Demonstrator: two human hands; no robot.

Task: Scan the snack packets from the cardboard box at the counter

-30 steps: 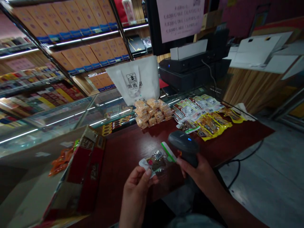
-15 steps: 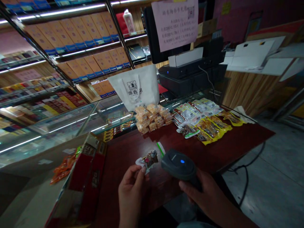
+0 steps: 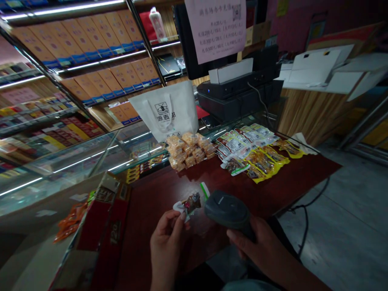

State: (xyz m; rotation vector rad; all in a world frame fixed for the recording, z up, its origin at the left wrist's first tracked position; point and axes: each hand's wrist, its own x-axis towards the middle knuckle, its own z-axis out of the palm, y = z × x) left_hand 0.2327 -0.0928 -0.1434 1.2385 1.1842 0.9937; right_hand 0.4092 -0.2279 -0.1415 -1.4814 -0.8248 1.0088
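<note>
Between its thumb and fingers, my left hand (image 3: 169, 234) pinches one end of a small clear snack packet (image 3: 193, 202) with dark contents and a green strip at its far end. A reddish spot of light shows on the packet. My right hand (image 3: 257, 240) is wrapped round the handle of a dark barcode scanner (image 3: 227, 208), whose head points left toward the packet. Beyond the hands, a pile of clear-wrapped tan snacks (image 3: 189, 150) sits on the dark red tabletop (image 3: 157, 194). To its right lie silvery snack packets (image 3: 245, 137) and yellow-edged packets (image 3: 268, 161).
At left stands an open cardboard box (image 3: 100, 230) holding orange packets (image 3: 71, 222). A white bag (image 3: 169, 109) stands behind the tan pile, on a glass counter (image 3: 91, 149). A monitor with a pink notice (image 3: 218, 30) rises above a black cash drawer (image 3: 239, 99). A cable (image 3: 304, 226) hangs at right.
The view has shifted slightly, so the background sits further left. The blue light on the scanner's top no longer shows. Both hands keep their holds.
</note>
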